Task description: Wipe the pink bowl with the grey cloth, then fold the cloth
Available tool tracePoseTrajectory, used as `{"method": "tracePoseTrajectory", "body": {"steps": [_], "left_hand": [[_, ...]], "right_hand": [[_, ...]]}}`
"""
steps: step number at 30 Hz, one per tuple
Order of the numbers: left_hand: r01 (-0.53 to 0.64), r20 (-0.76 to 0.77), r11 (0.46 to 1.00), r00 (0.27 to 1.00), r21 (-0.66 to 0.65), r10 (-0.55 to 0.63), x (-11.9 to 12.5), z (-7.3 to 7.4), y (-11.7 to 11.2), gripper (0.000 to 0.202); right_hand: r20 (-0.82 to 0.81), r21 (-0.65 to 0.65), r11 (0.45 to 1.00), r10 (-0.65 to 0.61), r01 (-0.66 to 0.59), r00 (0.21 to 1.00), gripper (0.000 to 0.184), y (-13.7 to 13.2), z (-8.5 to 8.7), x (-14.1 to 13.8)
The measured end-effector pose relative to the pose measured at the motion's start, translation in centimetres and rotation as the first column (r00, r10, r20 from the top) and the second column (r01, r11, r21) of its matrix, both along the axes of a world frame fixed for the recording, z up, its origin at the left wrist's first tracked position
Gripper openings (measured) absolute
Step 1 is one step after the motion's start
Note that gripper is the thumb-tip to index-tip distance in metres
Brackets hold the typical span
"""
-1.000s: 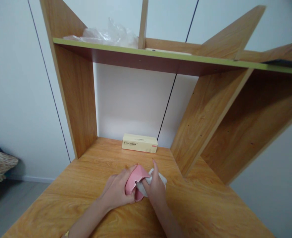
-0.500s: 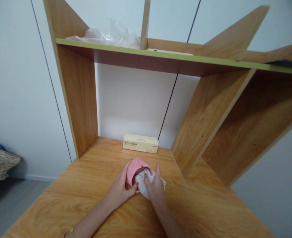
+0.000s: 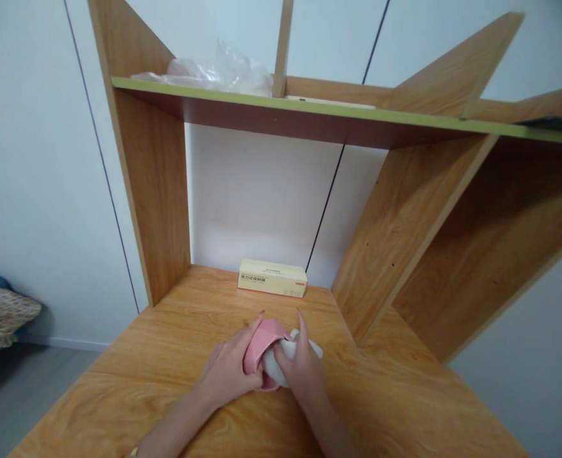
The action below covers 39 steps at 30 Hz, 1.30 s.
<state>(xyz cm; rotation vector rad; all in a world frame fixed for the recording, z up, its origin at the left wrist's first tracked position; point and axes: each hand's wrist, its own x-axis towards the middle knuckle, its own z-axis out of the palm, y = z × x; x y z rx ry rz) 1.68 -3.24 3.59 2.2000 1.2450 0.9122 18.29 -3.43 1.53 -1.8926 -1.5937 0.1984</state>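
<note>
A pink hollow container (image 3: 267, 332) with angular facets lies tipped over the desk, its opening facing right and toward me. My left hand (image 3: 236, 366) is closed around its left side, thumb at the lower rim. My right hand (image 3: 304, 366) grips a white cloth or tissue (image 3: 274, 366), pressing it at and partly inside the opening. The right index finger is stretched upward. How deep the cloth goes inside is hidden by the container wall and my fingers.
A long cream box (image 3: 272, 278) with printed characters stands at the back of the wooden desk (image 3: 133, 375). Upright panels (image 3: 414, 222) rise at left and right. Overhead, a shelf (image 3: 243, 108) carries crumpled clear plastic (image 3: 219, 70) and a dark flat object (image 3: 555, 123).
The pink container has shifted slightly down and turned, and my left hand has moved higher round its side. The white cloth looks more bunched under my right hand.
</note>
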Motion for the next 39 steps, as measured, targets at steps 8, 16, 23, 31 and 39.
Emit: {"method": "tracePoseTrajectory", "body": {"steps": [8, 16, 23, 31, 39], "left_hand": [[0.004, -0.079, 0.999, 0.997, -0.040, -0.008, -0.4, 1.4, -0.1, 0.080], [0.042, -0.127, 0.998, 0.991, -0.040, -0.047, -0.8, 1.7, -0.2, 0.077], [0.004, 0.237, 0.995, 0.971, -0.099, 0.020, 0.4, -1.6, 0.4, 0.086], [-0.016, 0.184, 0.998, 0.983, -0.062, 0.027, 0.5, -0.8, 0.3, 0.069], [-0.018, -0.166, 0.998, 0.986, -0.066, 0.007, -0.3, 1.9, -0.4, 0.077]], "right_hand": [[-0.053, 0.081, 0.996, 0.035, -0.031, 0.998, 0.067, 0.2, -0.2, -0.1], [0.065, 0.071, 0.997, 0.036, -0.041, 0.997, 0.063, -0.1, 0.2, 0.0], [-0.205, 0.020, 0.998, -0.052, 0.057, 0.977, 0.058, 0.1, -0.8, -0.2], [-0.093, -0.002, 0.998, -0.056, 0.056, 0.994, 0.065, 0.0, 0.0, -0.3], [0.102, 0.172, 0.985, 0.013, -0.030, 0.995, 0.064, -0.5, 0.6, 0.4]]}}
